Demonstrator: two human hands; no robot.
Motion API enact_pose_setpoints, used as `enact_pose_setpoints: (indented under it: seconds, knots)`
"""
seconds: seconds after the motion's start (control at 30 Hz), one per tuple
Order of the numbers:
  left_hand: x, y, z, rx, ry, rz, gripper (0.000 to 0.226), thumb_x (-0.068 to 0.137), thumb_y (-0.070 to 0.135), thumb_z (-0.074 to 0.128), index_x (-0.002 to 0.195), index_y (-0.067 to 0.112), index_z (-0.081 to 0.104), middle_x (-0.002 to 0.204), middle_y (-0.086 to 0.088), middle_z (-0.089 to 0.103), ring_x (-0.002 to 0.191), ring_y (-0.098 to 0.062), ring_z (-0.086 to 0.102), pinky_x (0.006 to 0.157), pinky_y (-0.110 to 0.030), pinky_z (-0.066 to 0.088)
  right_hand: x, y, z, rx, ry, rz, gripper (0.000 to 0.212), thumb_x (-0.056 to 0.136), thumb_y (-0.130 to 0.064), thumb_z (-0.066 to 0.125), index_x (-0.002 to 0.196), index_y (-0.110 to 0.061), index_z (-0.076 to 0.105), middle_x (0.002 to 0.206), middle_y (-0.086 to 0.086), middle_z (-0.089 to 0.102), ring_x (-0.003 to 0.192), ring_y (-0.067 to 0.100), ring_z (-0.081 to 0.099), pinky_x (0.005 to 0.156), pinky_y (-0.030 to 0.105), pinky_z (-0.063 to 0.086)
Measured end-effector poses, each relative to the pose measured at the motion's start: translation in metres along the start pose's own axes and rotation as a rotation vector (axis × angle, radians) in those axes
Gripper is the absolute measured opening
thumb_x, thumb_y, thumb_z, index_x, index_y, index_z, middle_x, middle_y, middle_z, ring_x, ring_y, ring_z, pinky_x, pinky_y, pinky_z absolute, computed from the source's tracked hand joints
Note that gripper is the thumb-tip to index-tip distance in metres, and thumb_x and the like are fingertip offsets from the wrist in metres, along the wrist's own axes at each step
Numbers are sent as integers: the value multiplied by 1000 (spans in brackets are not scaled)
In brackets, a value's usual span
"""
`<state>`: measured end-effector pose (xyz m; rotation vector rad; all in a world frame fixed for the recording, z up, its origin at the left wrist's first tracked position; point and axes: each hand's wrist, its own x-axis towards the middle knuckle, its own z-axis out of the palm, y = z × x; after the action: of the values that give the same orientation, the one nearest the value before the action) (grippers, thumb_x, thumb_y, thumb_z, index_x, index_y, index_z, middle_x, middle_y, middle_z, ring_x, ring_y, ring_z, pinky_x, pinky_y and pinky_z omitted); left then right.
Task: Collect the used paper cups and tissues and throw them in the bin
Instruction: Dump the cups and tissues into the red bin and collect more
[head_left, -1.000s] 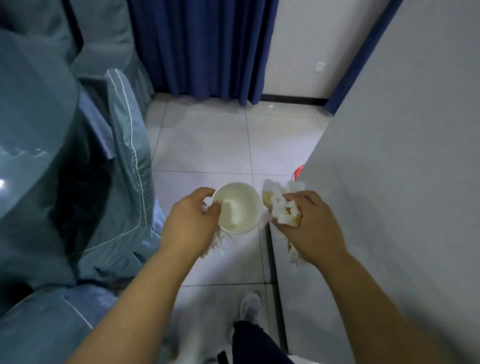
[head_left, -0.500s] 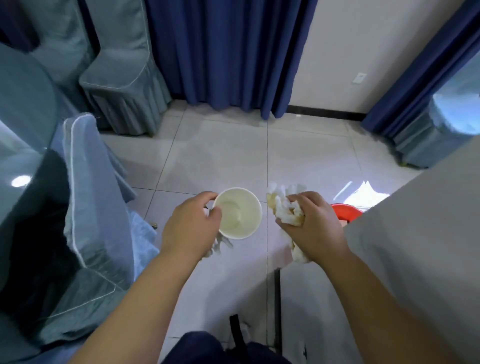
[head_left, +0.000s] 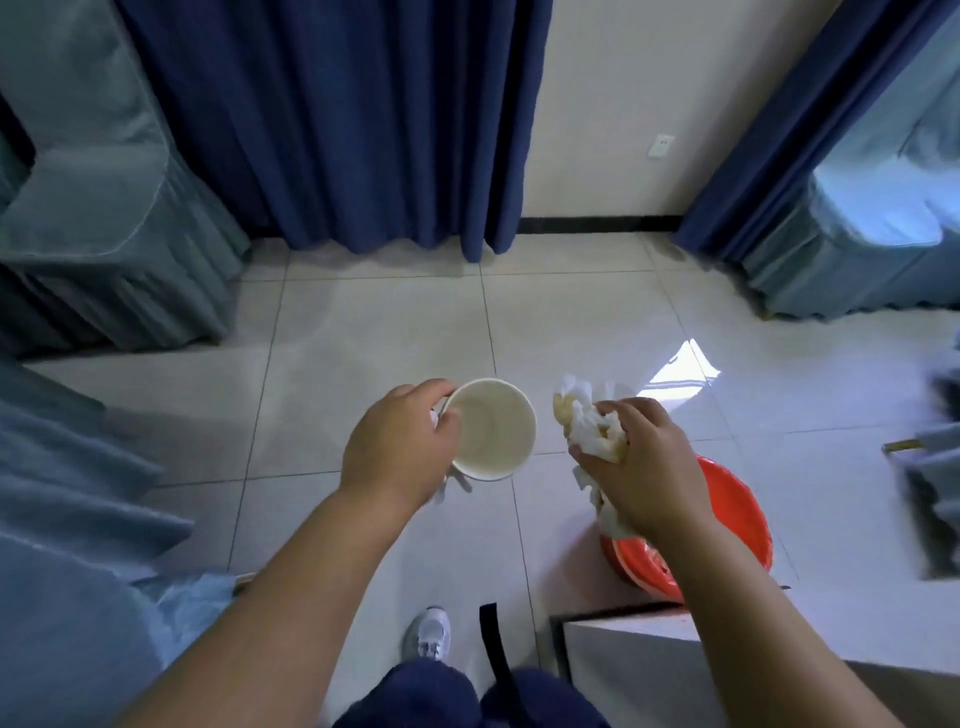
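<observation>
My left hand (head_left: 397, 457) grips a white paper cup (head_left: 493, 428) by its rim, mouth up, with a scrap of tissue poking out beneath the fingers. My right hand (head_left: 644, 467) holds a crumpled wad of stained white tissues (head_left: 587, 423) in its curled fingers. A red bin (head_left: 727, 514) stands on the tiled floor directly below and behind my right hand; my right forearm hides part of its mouth. Both hands hover above the floor at about the same height, the cup left of the bin.
A grey partition corner (head_left: 623, 649) juts up at lower right beside the bin. Covered chairs (head_left: 104, 234) stand at left and another (head_left: 872, 234) at far right. Dark blue curtains (head_left: 337, 119) hang ahead. My white shoe (head_left: 431, 634) is on the tiles.
The view has moved past the grey partition, so the red bin is now largely exposed under my right hand. Both hands keep the same hold on cup and tissues.
</observation>
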<state>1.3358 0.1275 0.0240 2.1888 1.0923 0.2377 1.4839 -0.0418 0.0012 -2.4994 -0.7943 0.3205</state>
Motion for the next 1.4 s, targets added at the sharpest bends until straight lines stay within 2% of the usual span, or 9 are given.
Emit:
enact_pose_setpoints:
  seconds: [0.17, 0.3, 0.5, 0.67, 0.87, 1.0, 1.17, 1.33, 1.4]
  knots:
    - [76, 36, 30, 54, -95, 101, 30, 91, 24, 48, 116, 31, 62, 112, 1, 57, 92, -18, 51, 71, -26, 37, 46, 26, -8, -3, 47, 116, 47, 80, -42, 71, 121, -22, 60, 126, -2, 53, 104, 24, 55, 81, 42, 52]
    - [127, 72, 77, 109, -194, 182, 29, 91, 25, 47, 115, 31, 62, 113, 3, 52, 92, -19, 53, 71, -27, 38, 80, 70, -14, 5, 80, 243, 51, 79, -39, 73, 123, -18, 60, 128, 1, 54, 105, 25, 56, 84, 40, 50]
    - [191, 136, 163, 199, -346, 340, 29, 92, 23, 47, 117, 26, 61, 120, 4, 52, 103, -25, 54, 80, -31, 44, 135, 138, -21, 163, 191, 501, 34, 79, -34, 70, 107, -15, 65, 114, 5, 58, 99, 26, 54, 83, 36, 44]
    - [220, 179, 223, 239, -492, 532, 27, 94, 25, 46, 117, 27, 60, 118, 7, 55, 105, -22, 52, 79, -31, 44, 133, 184, -24, 156, 250, 690, 40, 80, -36, 70, 113, -15, 62, 119, 4, 55, 105, 26, 53, 86, 35, 44]
    - [222, 211, 279, 331, -701, 716, 29, 96, 23, 44, 121, 22, 59, 120, 6, 56, 109, -20, 45, 79, -25, 33, 116, 214, -21, 129, 299, 887, 47, 79, -33, 71, 123, -20, 60, 125, 2, 54, 114, 27, 49, 86, 34, 44]
    - [229, 227, 321, 377, -843, 787, 28, 95, 23, 46, 119, 22, 60, 119, 4, 56, 110, -21, 45, 83, -28, 39, 110, 233, -13, 163, 329, 1068, 51, 79, -33, 70, 127, -23, 56, 130, -1, 49, 115, 29, 46, 87, 36, 46]
    - [240, 235, 386, 435, -1045, 777, 27, 94, 27, 47, 116, 23, 60, 112, 2, 59, 96, -21, 56, 76, -38, 51, 110, 263, 15, 227, 296, 1260, 55, 80, -40, 68, 130, -26, 53, 132, -3, 47, 117, 26, 46, 90, 38, 47]
    - [242, 233, 465, 565, -1159, 812, 24, 95, 31, 48, 115, 25, 59, 107, 1, 60, 82, -20, 61, 70, -37, 54, 116, 314, 58, 289, 236, 1374, 55, 81, -44, 67, 131, -28, 50, 133, -5, 45, 118, 25, 44, 90, 39, 47]
    - [240, 230, 500, 597, -1176, 841, 24, 95, 33, 48, 116, 25, 58, 107, 2, 60, 82, -18, 61, 70, -35, 55, 116, 340, 76, 297, 208, 1401, 55, 83, -44, 64, 133, -29, 48, 135, -5, 43, 119, 26, 42, 92, 38, 46]
